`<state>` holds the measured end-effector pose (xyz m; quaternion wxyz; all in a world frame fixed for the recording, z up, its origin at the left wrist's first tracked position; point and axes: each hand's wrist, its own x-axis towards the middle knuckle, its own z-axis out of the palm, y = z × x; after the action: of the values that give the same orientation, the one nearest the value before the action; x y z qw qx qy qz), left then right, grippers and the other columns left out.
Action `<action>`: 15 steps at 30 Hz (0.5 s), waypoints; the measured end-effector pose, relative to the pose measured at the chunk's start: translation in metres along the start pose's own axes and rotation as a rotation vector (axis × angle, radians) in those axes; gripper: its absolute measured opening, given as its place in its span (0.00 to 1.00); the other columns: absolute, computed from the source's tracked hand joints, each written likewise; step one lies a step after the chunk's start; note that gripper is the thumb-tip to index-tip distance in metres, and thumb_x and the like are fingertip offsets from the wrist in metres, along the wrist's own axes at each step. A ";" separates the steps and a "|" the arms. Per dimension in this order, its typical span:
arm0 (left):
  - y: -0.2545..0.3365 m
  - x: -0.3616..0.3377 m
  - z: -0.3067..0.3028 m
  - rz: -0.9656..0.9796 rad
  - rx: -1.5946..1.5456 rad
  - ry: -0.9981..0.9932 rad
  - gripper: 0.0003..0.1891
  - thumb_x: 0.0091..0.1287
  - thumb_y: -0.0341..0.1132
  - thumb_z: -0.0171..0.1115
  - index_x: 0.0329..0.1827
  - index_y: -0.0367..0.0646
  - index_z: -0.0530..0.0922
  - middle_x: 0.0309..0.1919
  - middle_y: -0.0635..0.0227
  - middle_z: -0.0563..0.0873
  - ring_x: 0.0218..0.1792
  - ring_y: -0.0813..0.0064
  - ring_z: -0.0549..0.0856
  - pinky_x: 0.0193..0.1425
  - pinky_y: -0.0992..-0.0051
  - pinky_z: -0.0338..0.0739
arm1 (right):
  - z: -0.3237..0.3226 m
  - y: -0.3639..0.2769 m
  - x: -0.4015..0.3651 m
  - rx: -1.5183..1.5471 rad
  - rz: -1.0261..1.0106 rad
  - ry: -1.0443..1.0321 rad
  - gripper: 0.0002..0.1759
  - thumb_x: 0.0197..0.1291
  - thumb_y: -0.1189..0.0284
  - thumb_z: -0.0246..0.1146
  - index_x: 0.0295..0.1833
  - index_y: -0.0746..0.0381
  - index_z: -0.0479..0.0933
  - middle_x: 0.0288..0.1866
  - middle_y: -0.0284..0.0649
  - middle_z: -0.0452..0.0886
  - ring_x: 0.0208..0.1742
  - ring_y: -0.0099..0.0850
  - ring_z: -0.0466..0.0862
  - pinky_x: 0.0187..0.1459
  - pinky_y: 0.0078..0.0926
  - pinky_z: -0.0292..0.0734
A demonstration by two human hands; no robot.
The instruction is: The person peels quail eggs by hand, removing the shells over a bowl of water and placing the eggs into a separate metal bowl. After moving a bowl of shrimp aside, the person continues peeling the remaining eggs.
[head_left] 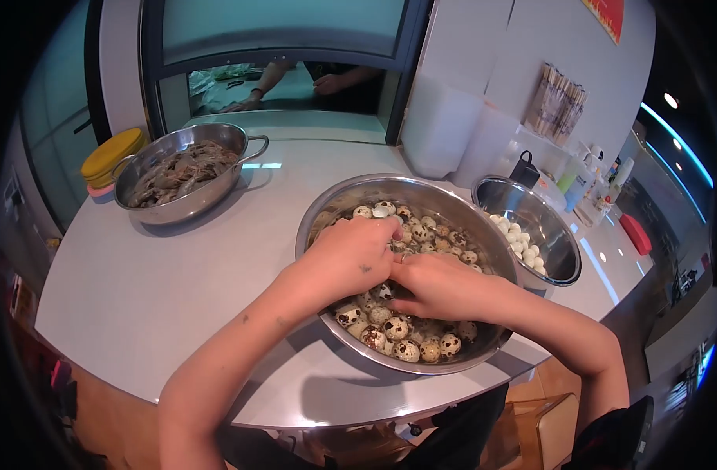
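On the pale grey counter (178, 298) in front of you stands a large steel bowl (311, 227), filled with speckled quail eggs (397, 329), and both your hands are inside it. Your left hand (350, 254) lies over the eggs with the fingers bent down and close together, the tips among the eggs at the far side. Your right hand (437, 286) touches it, fingers curled inward; I cannot tell if either hand pinches an egg. Just beside the bowl, on your right, a smaller steel bowl (558, 251) holds white peeled eggs (519, 239). Well apart on the left is a steel pan with handles (178, 207), full of grey shrimps (182, 168), and yellow lids (108, 153) are stacked behind it. Beyond the counter a serving window (288, 86) opens, where another person's hand (252, 102) rests. White tubs (440, 129) stand against the white wall, and bottles (581, 184) stand further to the right
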<state>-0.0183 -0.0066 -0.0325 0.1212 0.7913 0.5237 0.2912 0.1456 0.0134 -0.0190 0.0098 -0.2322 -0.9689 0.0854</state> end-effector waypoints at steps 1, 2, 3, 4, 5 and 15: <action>0.000 0.000 0.000 0.001 -0.003 0.003 0.14 0.55 0.32 0.50 0.43 0.40 0.76 0.24 0.58 0.81 0.30 0.59 0.81 0.36 0.65 0.72 | -0.001 0.002 0.001 -0.029 0.034 -0.058 0.14 0.51 0.68 0.61 0.40 0.65 0.73 0.32 0.50 0.79 0.36 0.46 0.80 0.39 0.42 0.73; -0.001 0.000 -0.001 0.025 -0.018 0.015 0.14 0.56 0.34 0.50 0.43 0.40 0.77 0.24 0.58 0.81 0.29 0.60 0.81 0.35 0.65 0.73 | -0.005 0.002 0.000 -0.034 0.034 -0.057 0.14 0.51 0.68 0.61 0.40 0.65 0.73 0.32 0.50 0.79 0.36 0.46 0.80 0.39 0.42 0.73; -0.002 0.000 -0.001 0.046 -0.032 0.023 0.14 0.56 0.35 0.51 0.42 0.39 0.77 0.23 0.58 0.81 0.28 0.60 0.81 0.35 0.65 0.73 | -0.010 0.002 -0.003 0.002 0.043 -0.028 0.14 0.51 0.67 0.61 0.40 0.65 0.73 0.30 0.50 0.79 0.36 0.46 0.80 0.38 0.42 0.73; -0.001 0.000 -0.002 0.045 -0.031 0.021 0.14 0.56 0.35 0.51 0.42 0.39 0.77 0.23 0.58 0.81 0.28 0.60 0.81 0.35 0.65 0.73 | -0.013 0.004 -0.006 0.039 0.050 0.001 0.15 0.51 0.66 0.62 0.40 0.65 0.73 0.29 0.50 0.79 0.36 0.46 0.80 0.38 0.42 0.74; -0.001 -0.001 -0.003 0.046 -0.063 0.024 0.14 0.57 0.36 0.51 0.42 0.39 0.77 0.23 0.58 0.81 0.27 0.61 0.81 0.34 0.65 0.73 | -0.016 0.006 -0.008 0.022 0.055 0.033 0.15 0.52 0.65 0.62 0.39 0.65 0.73 0.30 0.50 0.79 0.35 0.46 0.80 0.38 0.41 0.74; -0.003 0.000 0.000 0.048 -0.084 0.025 0.15 0.59 0.39 0.55 0.44 0.38 0.75 0.22 0.59 0.81 0.25 0.62 0.80 0.31 0.67 0.72 | -0.021 0.012 -0.019 -0.035 -0.076 0.217 0.10 0.53 0.70 0.60 0.38 0.64 0.72 0.27 0.44 0.77 0.32 0.45 0.79 0.37 0.41 0.74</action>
<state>-0.0204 -0.0051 -0.0337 0.1408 0.7942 0.4931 0.3259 0.1695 0.0188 0.0000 0.1136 -0.2031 -0.9716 0.0424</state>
